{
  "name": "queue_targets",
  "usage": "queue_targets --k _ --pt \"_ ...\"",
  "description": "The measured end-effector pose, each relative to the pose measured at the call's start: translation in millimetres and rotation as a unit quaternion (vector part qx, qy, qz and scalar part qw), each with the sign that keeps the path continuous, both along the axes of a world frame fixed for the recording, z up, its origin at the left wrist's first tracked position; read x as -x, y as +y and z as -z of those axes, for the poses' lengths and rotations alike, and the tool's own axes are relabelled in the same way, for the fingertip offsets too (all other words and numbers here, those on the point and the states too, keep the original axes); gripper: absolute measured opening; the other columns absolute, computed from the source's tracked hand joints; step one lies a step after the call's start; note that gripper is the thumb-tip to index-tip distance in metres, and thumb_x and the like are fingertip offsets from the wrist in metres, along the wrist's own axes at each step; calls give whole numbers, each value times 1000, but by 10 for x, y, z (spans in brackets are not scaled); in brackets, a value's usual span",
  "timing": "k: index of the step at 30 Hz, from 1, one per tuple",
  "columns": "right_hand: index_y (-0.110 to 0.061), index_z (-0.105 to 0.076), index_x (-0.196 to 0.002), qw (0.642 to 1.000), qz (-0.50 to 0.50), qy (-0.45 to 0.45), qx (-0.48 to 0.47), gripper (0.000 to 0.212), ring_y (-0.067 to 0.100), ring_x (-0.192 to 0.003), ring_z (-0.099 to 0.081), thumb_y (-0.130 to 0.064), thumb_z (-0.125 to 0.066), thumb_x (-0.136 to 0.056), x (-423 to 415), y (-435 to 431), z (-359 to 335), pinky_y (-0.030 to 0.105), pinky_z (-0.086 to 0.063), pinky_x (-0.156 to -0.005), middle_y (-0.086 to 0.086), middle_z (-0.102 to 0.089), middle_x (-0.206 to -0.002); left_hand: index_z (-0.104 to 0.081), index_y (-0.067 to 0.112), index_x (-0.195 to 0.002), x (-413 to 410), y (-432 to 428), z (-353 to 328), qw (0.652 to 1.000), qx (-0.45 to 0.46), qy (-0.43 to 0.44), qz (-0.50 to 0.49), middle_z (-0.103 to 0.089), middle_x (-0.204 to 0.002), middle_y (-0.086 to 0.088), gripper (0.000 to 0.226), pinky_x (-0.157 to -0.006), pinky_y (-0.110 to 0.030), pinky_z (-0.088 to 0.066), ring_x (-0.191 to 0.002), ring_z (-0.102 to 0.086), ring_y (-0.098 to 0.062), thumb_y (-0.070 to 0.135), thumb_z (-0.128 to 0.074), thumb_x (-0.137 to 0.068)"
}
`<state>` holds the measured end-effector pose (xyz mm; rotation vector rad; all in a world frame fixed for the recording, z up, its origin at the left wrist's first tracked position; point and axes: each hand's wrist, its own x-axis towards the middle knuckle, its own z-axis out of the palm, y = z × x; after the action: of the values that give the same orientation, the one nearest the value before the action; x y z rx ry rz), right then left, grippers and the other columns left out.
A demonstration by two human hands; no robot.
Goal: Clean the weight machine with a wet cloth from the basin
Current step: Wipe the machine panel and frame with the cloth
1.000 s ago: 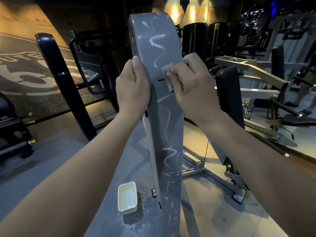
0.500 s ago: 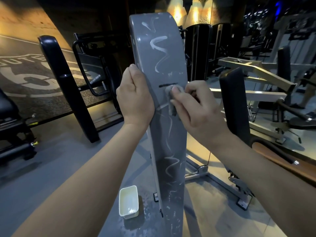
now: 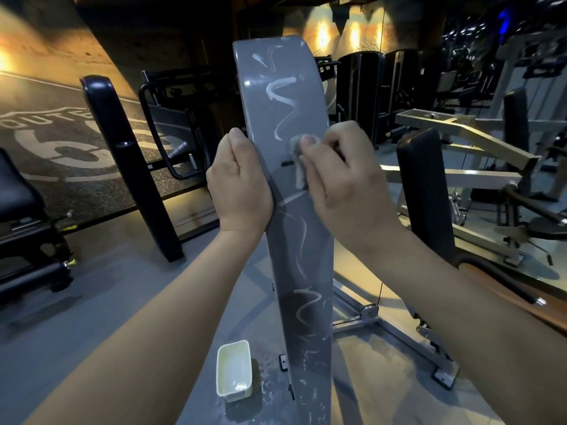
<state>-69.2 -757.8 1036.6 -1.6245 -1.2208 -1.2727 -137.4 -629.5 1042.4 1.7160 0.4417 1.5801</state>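
Right hand (image 3: 343,179) pinches a small grey cloth (image 3: 299,162) against the front of the upright grey machine panel (image 3: 302,250), mid-height. Left hand (image 3: 239,182) curls round the panel's left edge. White basin (image 3: 234,371) on the floor beside the panel's foot.

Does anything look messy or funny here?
Yes. White squiggly smears run down the grey machine cover, above and below the cloth the right hand pinches. The floor around the basin looks wet and splashed.
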Motion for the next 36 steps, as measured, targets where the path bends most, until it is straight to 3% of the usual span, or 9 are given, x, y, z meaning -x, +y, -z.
queue_targets --k 3,10,14,19,24,26,29,32,36 --pt "9 -69 -107 999 -18 -24 29 37 33 -79 -53 -28 -63 -103 49 51 -3 40 -49 -70 20 -55 -90 -31 26 -65 6 -2 -8 1000 0 -2 5 -38 -53 17 43 -56 -31 -29 -55 -33 -6 25 -34 -108" --pt "2 -72 -111 999 -22 -11 28 17 33 -84 -54 -4 -60 -102 -187 -159 -187 42 -48 -71 19 -56 -95 -28 23 -66 4 -7 5 1000 -9 1 -5 -39 -54 18 45 -54 -20 -29 -56 -37 -3 19 -34 -110" --pt "6 -71 -113 999 -47 2 9 19 34 -82 -57 -4 -56 -105 -220 -180 4 43 -50 -70 21 -57 -96 -28 22 -65 5 -35 3 1000 -4 5 -8 -39 -53 18 45 -54 -18 -30 -55 -38 -2 18 -34 -109" --pt "7 -70 -117 995 -58 -36 78 20 35 -82 -55 2 -58 -102 -244 -251 197 43 -49 -67 22 -58 -94 -31 23 -66 13 -33 -6 1000 2 3 -5 -41 -53 20 44 -54 -18 -30 -56 -38 -1 20 -34 -110" --pt "8 -71 -116 998 -66 -2 5 20 32 -81 -58 1 -59 -102 -254 -170 -13 40 -51 -70 23 -58 -97 -28 23 -65 29 -34 -18 1000 11 11 -1 -38 -53 17 44 -54 -22 -27 -56 -35 -4 21 -34 -109" --pt "4 -74 -108 997 -70 15 29 19 27 -77 -56 -6 -59 -104 -188 -200 245 38 -48 -69 15 -60 -90 -28 22 -65 38 -42 -27 1000 15 13 1 -36 -52 17 46 -53 -22 -27 -55 -34 -4 22 -35 -110" --pt "-15 -75 -86 993 -71 43 88 24 19 -66 -51 -22 -61 -104 -186 -257 463 41 -42 -61 -1 -59 -74 -30 21 -65 41 -36 -28 999 25 5 26 -35 -53 16 46 -53 -24 -29 -55 -34 -5 23 -36 -110" --pt "1 -76 -115 999 -15 -26 24 19 33 -71 -55 -7 -65 -101 -218 -196 267 44 -45 -58 18 -63 -89 -30 22 -65 32 -11 -20 999 28 4 44 -36 -55 14 45 -56 -31 -31 -56 -34 -6 24 -35 -110" --pt "8 -71 -120 999 -2 -30 -38 24 37 -74 -56 -3 -68 -98 -142 -18 313 43 -48 -64 17 -58 -98 -33 22 -67 47 34 -15 997 11 6 77 -36 -59 12 43 -55 -33 -31 -56 -34 -6 24 -35 -111"
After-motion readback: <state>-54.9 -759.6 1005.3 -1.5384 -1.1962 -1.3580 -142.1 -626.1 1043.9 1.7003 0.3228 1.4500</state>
